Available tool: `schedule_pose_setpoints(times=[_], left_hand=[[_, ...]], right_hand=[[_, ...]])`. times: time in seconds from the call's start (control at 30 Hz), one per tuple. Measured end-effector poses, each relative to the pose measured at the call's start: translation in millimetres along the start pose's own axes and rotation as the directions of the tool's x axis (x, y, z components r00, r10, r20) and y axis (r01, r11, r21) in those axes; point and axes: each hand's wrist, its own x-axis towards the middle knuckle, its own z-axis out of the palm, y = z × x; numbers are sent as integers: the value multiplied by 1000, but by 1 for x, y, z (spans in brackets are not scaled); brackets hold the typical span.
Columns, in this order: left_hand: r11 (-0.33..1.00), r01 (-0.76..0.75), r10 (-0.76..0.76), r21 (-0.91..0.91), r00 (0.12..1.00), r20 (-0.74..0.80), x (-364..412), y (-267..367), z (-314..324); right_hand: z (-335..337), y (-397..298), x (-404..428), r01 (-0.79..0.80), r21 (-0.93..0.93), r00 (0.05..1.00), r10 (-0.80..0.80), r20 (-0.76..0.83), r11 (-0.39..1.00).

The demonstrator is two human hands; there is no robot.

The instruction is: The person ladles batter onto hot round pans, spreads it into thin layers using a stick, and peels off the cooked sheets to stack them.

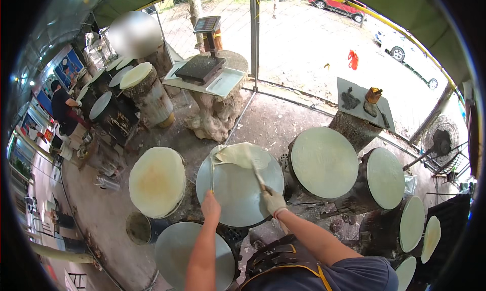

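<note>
A round metal griddle (235, 192) lies before me, with pale batter (239, 156) along its far edge. My left hand (211, 207), bare, is closed on the handle of a thin tool (212, 175) that reaches up to the batter's left end. My right hand (274, 201), in a light glove, grips a wooden-handled spreading tool (259, 176), its far end blurred over the batter. Left of this griddle is a stack of round flatbreads (157, 182), browned at the middle. Below my left arm is a second bare griddle (171, 253).
Several batter-covered griddles (324, 162) stand on the right. Behind are a stone table (233, 59) with a scale (200, 68), and a stand (364, 105) holding a can. A metal bucket (138, 228) stands at lower left, a fan (441, 143) far right. A co-worker (64, 108) stands at far left.
</note>
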Motion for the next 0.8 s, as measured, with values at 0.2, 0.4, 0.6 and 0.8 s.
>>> schedule_pose_setpoints(times=[0.2, 0.4, 0.6, 0.8], left_hand=[[998, 58, -58, 1, 998, -18, -22, -21, -15], [981, 34, -24, 192, 998, -56, -48, -39, -35], [989, 6, 19, 147, 986, -167, -70, -80, -43], [996, -35, 47, 77, 986, -157, -100, -86, -43]], right_hand=[[-2, -6, 19, 131, 194, 952, -178, 248, 972], [12, -41, 17, 164, -56, 929, -135, 344, 985], [15, -18, 23, 3, 258, 997, -23, 73, 966], [2, -51, 31, 110, -10, 828, -86, 555, 994]])
